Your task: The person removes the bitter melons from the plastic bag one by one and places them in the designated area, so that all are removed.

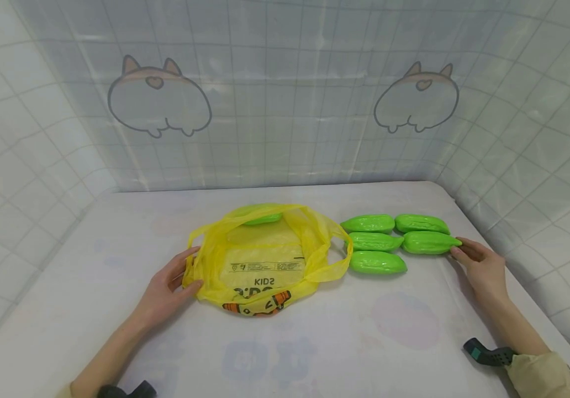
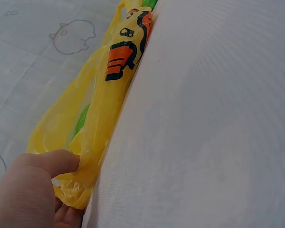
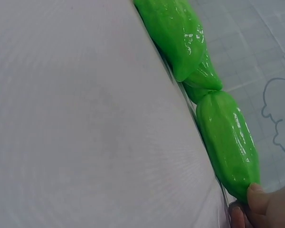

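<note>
A yellow plastic bag (image 1: 265, 251) lies on the table with its mouth spread wide, printed with dark letters and an orange-and-black figure. My left hand (image 1: 168, 287) pinches the bag's left side between thumb and fingers; in the left wrist view the thumb presses on the crumpled plastic (image 2: 80, 190). Inside, a green vegetable (image 1: 265, 219) shows near the back rim. To the right lie several glossy green, tapered vegetables, perhaps models. My right hand (image 1: 484, 271) pinches the pointed tip of the right-hand one (image 1: 426, 242), which rests on the table (image 3: 95, 118).
Two green vegetables (image 1: 368, 224) (image 1: 421, 223) lie in the back row. Another (image 1: 376, 262) is frontmost, close to the bag's right handle (image 1: 342, 271). A tiled-pattern curtain (image 1: 285, 110) with animal drawings stands behind the table and along both sides.
</note>
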Motion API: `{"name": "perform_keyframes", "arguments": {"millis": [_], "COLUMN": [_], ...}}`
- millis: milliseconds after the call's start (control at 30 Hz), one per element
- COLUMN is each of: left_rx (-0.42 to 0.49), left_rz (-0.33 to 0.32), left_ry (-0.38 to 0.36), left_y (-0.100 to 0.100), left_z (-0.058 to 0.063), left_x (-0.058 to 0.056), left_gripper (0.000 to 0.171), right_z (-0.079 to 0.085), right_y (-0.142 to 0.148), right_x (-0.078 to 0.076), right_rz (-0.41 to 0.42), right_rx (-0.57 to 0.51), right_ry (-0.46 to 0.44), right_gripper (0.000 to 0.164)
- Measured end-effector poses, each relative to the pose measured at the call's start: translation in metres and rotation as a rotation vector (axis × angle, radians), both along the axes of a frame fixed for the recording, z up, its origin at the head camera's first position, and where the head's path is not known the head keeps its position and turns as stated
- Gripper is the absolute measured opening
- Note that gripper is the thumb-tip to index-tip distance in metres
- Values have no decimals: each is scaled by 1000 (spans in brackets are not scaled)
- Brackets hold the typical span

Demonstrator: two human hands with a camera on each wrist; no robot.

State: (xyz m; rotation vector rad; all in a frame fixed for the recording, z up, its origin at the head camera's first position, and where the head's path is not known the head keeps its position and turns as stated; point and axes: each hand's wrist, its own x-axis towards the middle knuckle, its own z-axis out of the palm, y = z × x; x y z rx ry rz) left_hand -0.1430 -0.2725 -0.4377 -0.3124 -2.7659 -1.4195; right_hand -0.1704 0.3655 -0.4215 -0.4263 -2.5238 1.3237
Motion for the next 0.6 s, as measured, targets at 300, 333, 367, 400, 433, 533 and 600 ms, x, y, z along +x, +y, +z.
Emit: {"name": "perform_keyframes", "arguments": {"millis": [300, 333, 367, 400, 433, 533, 600], "left_rx": [-6, -6, -8, -10, -12, -21, -24], "left_rz": [4, 3, 4, 4, 6, 11, 12], "left_ry": [-14, -15, -17, -19, -20, -22, -17], "left_y": [0, 0, 0, 0, 0, 0, 0], "left_z": [1, 1, 1, 1, 1, 1, 1], "left_x": [0, 0, 0, 0, 0, 1, 0], "left_gripper": [68, 68, 68, 68, 68, 68, 68], "right_z": [0, 0, 1, 1, 1, 1, 2], "right_y": [-2, -2, -2, -1, -1, -1, 0], "right_x": [0, 0, 0, 0, 0, 0, 0], "right_rz": [-12, -13, -15, -15, -16, -23, -28], "right_rx": [-17, -17, -16, -16, -20, -27, -46], "right_ry": [-35, -37, -38, -39, -39, -57, -72], "right_gripper": [58, 58, 58, 58, 59, 60, 61]}}
